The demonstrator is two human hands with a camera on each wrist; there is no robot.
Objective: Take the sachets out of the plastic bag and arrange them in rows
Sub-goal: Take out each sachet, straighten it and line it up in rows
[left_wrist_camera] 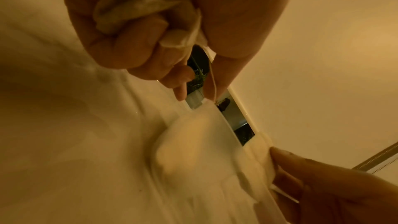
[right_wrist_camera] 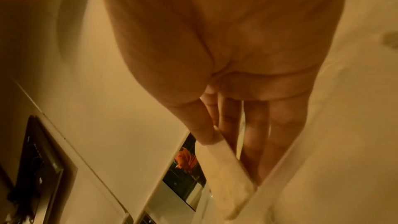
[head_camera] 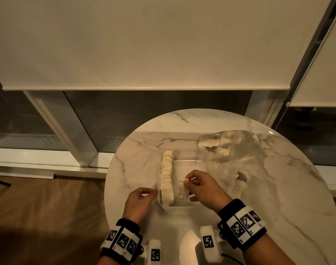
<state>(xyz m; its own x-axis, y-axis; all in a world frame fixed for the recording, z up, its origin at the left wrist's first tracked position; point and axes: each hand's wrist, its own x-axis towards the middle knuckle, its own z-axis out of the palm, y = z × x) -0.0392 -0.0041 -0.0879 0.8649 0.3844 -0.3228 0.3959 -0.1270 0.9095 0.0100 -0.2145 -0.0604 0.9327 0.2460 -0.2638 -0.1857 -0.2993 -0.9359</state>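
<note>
Marble worktop: right hand pinches a sachet, left hand clutches spares; light, soft, grip edges.

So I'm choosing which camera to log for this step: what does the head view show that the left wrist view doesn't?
Only the head view shows the plastic bag with loose sachets inside, the long finished row in the clear tray and the round marble table. Only the left wrist view shows the crumpled sachets and a string gripped inside the left hand. Both show the right hand pinching a sachet at the second row.
</note>
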